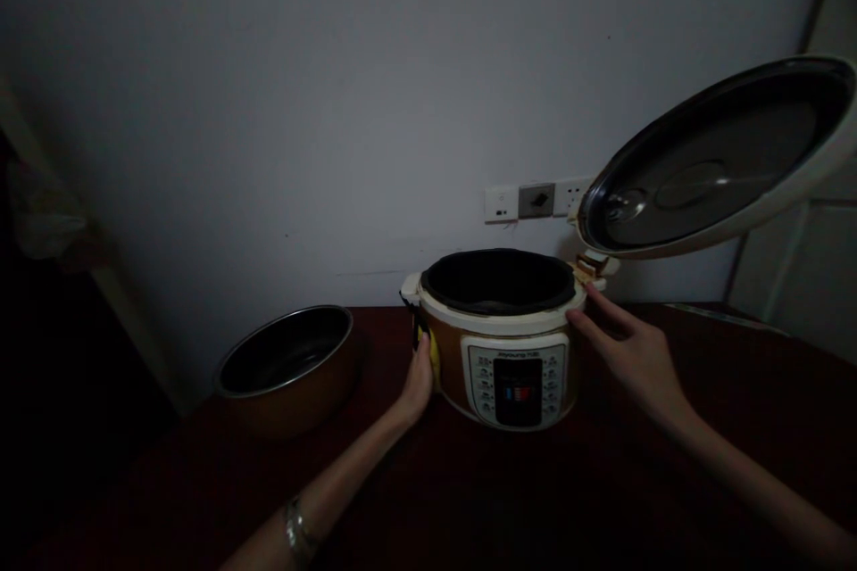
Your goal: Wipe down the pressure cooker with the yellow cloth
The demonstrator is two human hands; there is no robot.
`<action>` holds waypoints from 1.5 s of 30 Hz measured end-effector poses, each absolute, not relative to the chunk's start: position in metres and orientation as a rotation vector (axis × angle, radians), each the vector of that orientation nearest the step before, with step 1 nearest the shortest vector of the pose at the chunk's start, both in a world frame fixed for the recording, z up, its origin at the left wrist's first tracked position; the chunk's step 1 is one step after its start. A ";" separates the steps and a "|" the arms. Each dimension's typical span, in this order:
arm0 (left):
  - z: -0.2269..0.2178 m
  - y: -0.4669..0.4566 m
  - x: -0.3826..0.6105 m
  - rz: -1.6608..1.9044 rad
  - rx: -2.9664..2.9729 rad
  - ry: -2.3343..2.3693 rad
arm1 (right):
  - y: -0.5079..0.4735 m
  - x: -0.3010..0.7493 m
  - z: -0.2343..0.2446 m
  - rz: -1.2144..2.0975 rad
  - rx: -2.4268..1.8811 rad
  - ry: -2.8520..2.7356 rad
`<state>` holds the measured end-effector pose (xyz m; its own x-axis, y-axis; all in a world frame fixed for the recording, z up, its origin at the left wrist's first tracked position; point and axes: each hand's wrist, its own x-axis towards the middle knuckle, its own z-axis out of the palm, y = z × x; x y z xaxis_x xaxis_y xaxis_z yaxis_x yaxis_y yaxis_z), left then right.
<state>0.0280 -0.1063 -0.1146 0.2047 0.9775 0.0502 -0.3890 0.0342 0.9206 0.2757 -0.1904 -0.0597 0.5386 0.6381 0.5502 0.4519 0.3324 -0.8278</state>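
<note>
An orange and cream electric cooker (502, 348) stands on a dark red table (469, 500), its front control panel (517, 384) facing me. Its hinged lid (716, 169) is swung up to the right, shiny inner face showing. The cavity looks dark. My left hand (419, 379) rests against the cooker's left side, fingers lying flat on it. My right hand (626, 343) touches the right side near the rim and hinge, fingers stretched out. A loose metal inner pot (287, 366) sits on the table to the left, apart from both hands.
A pale wall rises right behind the table, with a row of sockets (536, 201) just above the cooker. A pale door or panel (803, 268) stands at the far right. Dark shapes I cannot make out fill the far left. A bracelet (298, 535) circles my left wrist.
</note>
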 end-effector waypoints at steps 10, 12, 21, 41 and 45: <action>-0.149 -0.128 0.029 1.151 0.969 0.837 | -0.191 0.276 -0.061 0.150 -1.301 -1.079; -0.140 -0.127 0.030 1.185 0.958 0.813 | -0.192 0.275 -0.061 0.155 -1.297 -1.085; -0.117 -0.078 0.029 1.278 0.731 0.843 | -0.194 0.272 -0.058 0.195 -1.262 -1.081; -0.118 -0.108 0.048 1.320 0.658 1.023 | -0.190 0.273 -0.063 0.212 -1.173 -1.092; -0.116 -0.134 0.064 1.344 0.596 1.009 | -0.190 0.273 -0.062 0.199 -1.158 -1.106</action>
<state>0.0636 -0.1337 -0.1165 -0.0757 0.9657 -0.2482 -0.5075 0.1770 0.8433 0.2730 -0.1899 -0.0625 0.4939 0.6363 0.5927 0.3896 0.4474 -0.8050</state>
